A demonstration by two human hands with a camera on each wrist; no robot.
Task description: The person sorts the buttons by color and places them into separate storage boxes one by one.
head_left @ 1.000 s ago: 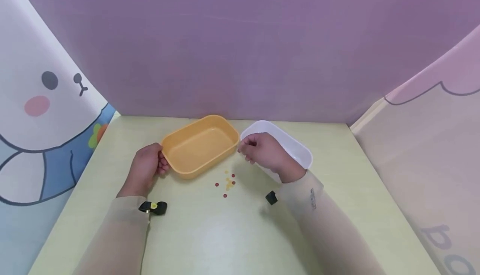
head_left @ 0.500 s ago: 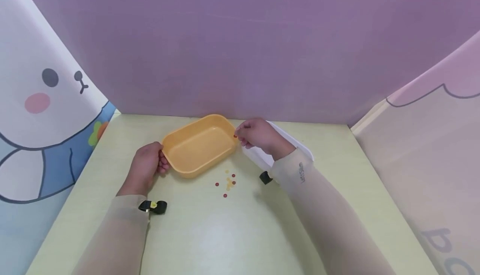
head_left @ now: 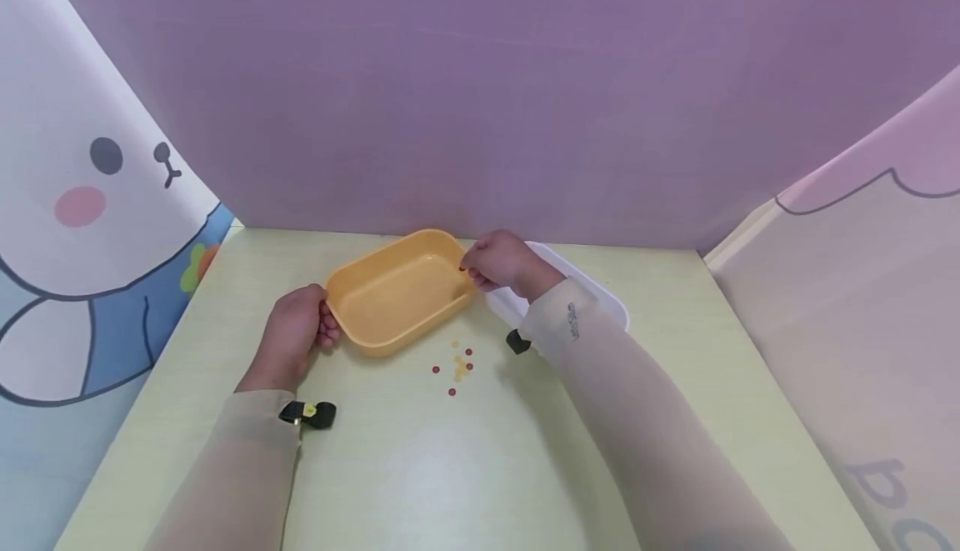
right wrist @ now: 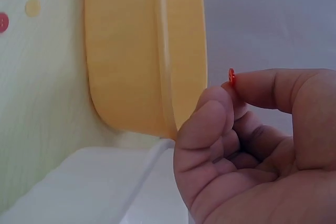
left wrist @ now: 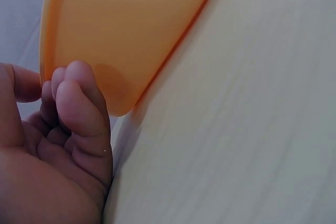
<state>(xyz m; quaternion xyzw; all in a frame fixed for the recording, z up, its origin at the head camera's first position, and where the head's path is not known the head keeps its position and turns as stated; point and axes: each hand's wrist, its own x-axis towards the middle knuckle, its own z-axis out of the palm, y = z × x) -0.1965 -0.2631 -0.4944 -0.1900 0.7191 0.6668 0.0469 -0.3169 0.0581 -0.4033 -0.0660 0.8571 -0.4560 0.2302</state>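
Note:
At the back of the table is a yellow-orange plastic tray (head_left: 386, 305). My left hand (head_left: 291, 330) pinches its left end between thumb and curled fingers. Over the tray's right end hovers my right hand (head_left: 501, 263), thumb and index finger pinching a small red button (right wrist: 231, 76) by its edge. A white tray (head_left: 592, 284) stands behind and under the right wrist, partly hidden by it. In front of the yellow tray lie loose red buttons (head_left: 437, 369) and pale yellow buttons (head_left: 461, 365), some close together.
The pale wooden tabletop (head_left: 420, 476) stretches toward me. A purple wall panel (head_left: 480, 101) rises right behind the trays. Printed panels flank both sides, the left one with a cartoon animal (head_left: 105, 201).
My right hand has moved left and away from me, bringing the red button from beside the white tray to the yellow tray's right end. The left hand stays put on the rim.

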